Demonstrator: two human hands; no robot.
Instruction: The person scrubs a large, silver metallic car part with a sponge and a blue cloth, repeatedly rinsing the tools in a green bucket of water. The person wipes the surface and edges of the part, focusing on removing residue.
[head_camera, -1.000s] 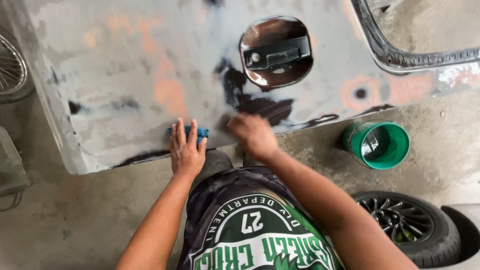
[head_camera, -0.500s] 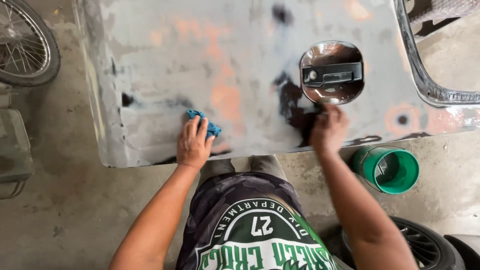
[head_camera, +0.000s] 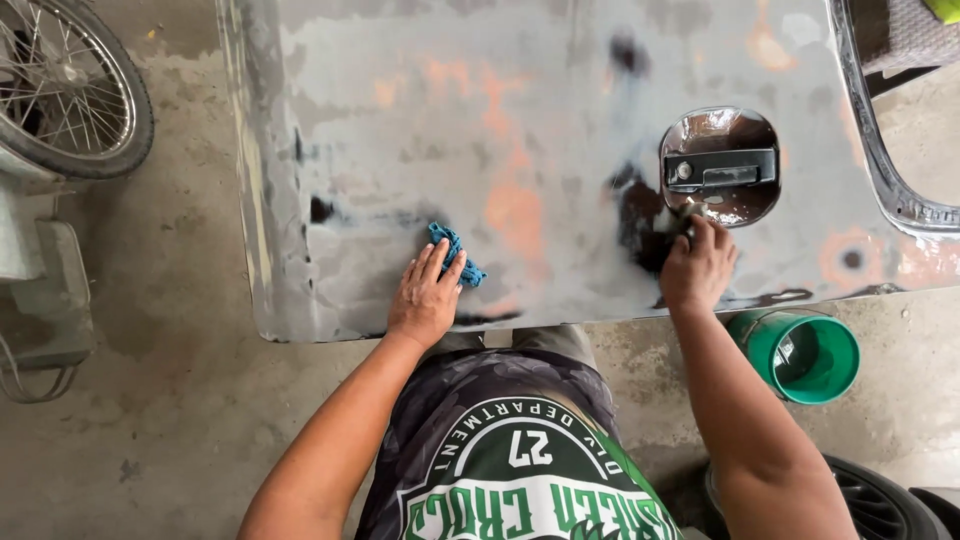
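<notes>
On the grey, sanded car door panel (head_camera: 560, 150), which lies flat like a work surface, the person's right hand (head_camera: 698, 265) now sits just below the dark recessed door handle cup (head_camera: 722, 165). Its fingers are curled together over something small and dark at the cup's lower edge; what it is cannot be made out, since the hand hides it. A second ago this hand was further left, over the black patch (head_camera: 640, 225) of old paint in the lower middle of the panel; half a second ago it had already slid right to the handle cup, and it has stayed there since. Judging by that shift, the rubbing has gone from the open flat of the panel to the awkward rim around the handle.

The left hand (head_camera: 428, 295) has hardly changed. It lies flat and spread near the panel's lower edge, pressing down on a crumpled blue cloth (head_camera: 458, 255) whose end pokes out past the fingertips. It looks to be bracing the panel rather than wiping.

A green bucket (head_camera: 800, 355) stands on the concrete floor (head_camera: 150, 420) just beside the right forearm, with a tyre (head_camera: 880, 500) below it and a spoked wheel (head_camera: 70, 90) at far left.
</notes>
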